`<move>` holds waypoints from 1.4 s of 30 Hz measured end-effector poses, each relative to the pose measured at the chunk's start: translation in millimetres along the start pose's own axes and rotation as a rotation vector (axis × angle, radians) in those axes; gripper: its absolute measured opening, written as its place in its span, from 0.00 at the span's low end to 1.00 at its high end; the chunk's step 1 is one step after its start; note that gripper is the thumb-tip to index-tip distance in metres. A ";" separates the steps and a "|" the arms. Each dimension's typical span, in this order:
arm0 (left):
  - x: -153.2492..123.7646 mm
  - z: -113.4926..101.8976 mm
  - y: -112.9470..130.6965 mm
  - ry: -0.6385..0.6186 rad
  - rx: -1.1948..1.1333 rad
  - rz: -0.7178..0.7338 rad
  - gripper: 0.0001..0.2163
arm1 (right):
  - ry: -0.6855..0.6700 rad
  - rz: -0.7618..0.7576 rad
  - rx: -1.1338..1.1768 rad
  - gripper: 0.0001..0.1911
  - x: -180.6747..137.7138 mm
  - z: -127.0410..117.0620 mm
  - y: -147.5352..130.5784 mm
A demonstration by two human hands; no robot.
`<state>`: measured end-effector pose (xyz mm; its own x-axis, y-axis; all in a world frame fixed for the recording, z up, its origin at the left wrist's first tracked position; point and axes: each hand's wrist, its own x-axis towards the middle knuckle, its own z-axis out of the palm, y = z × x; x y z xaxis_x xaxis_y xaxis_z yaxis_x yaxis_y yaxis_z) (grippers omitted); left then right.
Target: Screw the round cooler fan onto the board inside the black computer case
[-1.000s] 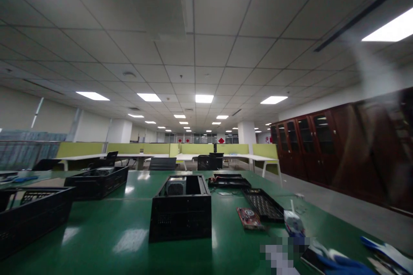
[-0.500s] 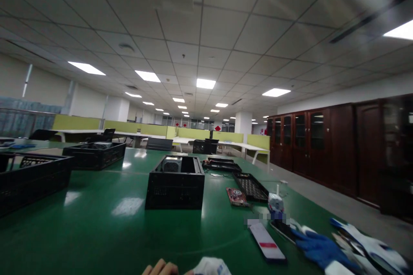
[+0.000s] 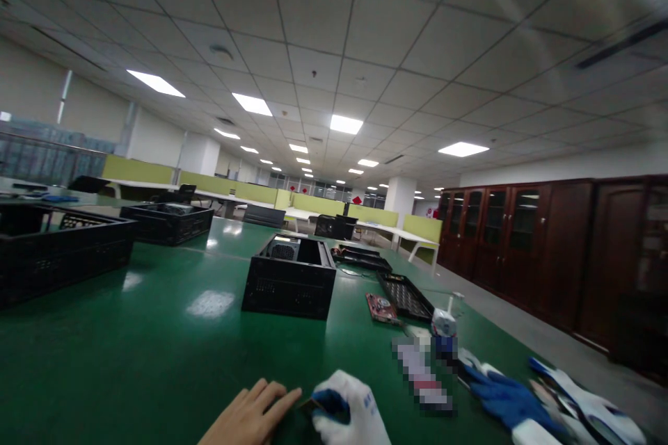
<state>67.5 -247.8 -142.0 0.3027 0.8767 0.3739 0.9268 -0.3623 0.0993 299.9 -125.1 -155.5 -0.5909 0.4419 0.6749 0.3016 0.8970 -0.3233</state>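
My left hand (image 3: pixel 253 414) is bare and lies low over the green table (image 3: pixel 156 354), its fingers stretched out and slightly bent. Close by on its right is my right hand (image 3: pixel 352 410), in a white glove with a blue palm. The gloved fingers curl around a small thin brownish piece (image 3: pixel 312 404), mostly hidden by the glove, so its kind does not show. My left index fingertip points at this piece; whether they touch, I cannot tell. Beyond my hands stands an open black computer case (image 3: pixel 289 288) with a power supply (image 3: pixel 283 247) inside.
A pixelated flat pale object (image 3: pixel 422 375) lies right of my hands, near blue-and-white gloves (image 3: pixel 514 400). Farther back are a red circuit board (image 3: pixel 380 308), a black perforated panel (image 3: pixel 406 295) and a white-and-blue object (image 3: pixel 444 327). More black cases (image 3: pixel 67 250) stand left.
Both hands have come further up into view; the thin piece in the gloved hand now shows. The camera has tilted, shifting the whole scene slightly.
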 end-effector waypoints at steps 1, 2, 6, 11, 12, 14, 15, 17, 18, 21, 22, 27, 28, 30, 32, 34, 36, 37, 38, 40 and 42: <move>-0.8 -2.8 2.4 0.015 -0.027 -0.016 0.38 | 0.007 0.010 -0.002 0.15 -1.3 0.9 -0.5; -1.2 -5.4 4.9 0.020 -0.055 -0.026 0.39 | -0.011 0.031 -0.013 0.15 -2.2 1.5 -2.3; 0.7 -20.1 18.3 -0.132 -0.081 -0.033 0.41 | -0.187 0.208 -0.081 0.16 -5.0 6.8 -10.9; 7.3 -44.4 35.7 -0.346 -0.034 -0.047 0.37 | -0.253 0.276 -0.053 0.20 -14.7 18.9 0.9; 7.9 -47.1 37.1 -0.355 -0.027 -0.049 0.36 | -0.241 0.282 -0.052 0.20 -16.2 20.0 3.9; 7.8 -48.9 37.2 -0.350 -0.025 -0.062 0.37 | -0.220 0.298 -0.058 0.19 -16.4 18.7 6.1; 7.2 -48.3 36.2 -0.337 -0.031 -0.066 0.37 | -0.197 0.293 -0.059 0.17 -14.8 16.1 4.7; 5.5 -45.3 33.3 -0.299 -0.039 -0.068 0.38 | -0.123 0.256 -0.051 0.12 -8.3 7.1 -2.4; 4.7 -43.4 31.8 -0.281 -0.043 -0.065 0.37 | -0.094 0.227 -0.041 0.10 -4.2 1.5 -7.4; 3.0 -38.0 28.0 -0.235 -0.060 -0.072 0.33 | -0.020 0.157 -0.001 0.05 5.4 -12.8 -20.5; 2.7 -36.5 27.1 -0.216 -0.071 -0.081 0.32 | 0.005 0.143 -0.002 0.05 6.2 -14.7 -22.6; 2.9 -33.2 26.4 -0.174 -0.090 -0.096 0.39 | -0.017 0.136 -0.147 0.11 -4.1 0.3 -14.8; 3.1 -34.0 27.4 -0.192 -0.074 -0.093 0.40 | -0.073 0.147 -0.167 0.11 -6.0 4.7 -12.5; 3.9 -36.9 30.4 -0.249 -0.046 -0.085 0.40 | -0.154 0.160 -0.188 0.11 -7.9 10.8 -9.5; 5.0 -41.3 33.8 -0.307 -0.036 -0.079 0.39 | -0.152 0.154 -0.194 0.13 -8.6 13.0 -8.3; 6.2 -46.0 36.7 -0.343 -0.046 -0.078 0.38 | -0.127 0.121 -0.192 0.14 -10.0 13.0 -7.6; 7.0 -50.1 38.3 -0.348 -0.051 -0.084 0.37 | -0.054 0.096 -0.194 0.15 -11.9 12.1 -6.8; 7.1 -51.6 38.4 -0.343 -0.053 -0.082 0.35 | -0.008 0.087 -0.190 0.14 -12.4 11.3 -6.5; 6.9 -52.6 38.1 -0.333 -0.052 -0.078 0.33 | 0.041 0.079 -0.183 0.13 -12.4 10.2 -6.5; 5.6 -52.3 35.9 -0.303 -0.050 -0.068 0.29 | 0.120 0.061 -0.160 0.08 -10.1 6.6 -7.0; 3.5 -48.2 32.3 -0.257 -0.054 -0.063 0.27 | 0.147 0.049 -0.139 0.06 -6.0 2.3 -8.0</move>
<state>87.8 -271.7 -93.1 0.2976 0.9471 0.1197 0.9344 -0.3147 0.1668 299.3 -134.9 -158.6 -0.4605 0.4692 0.7535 0.4336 0.8596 -0.2702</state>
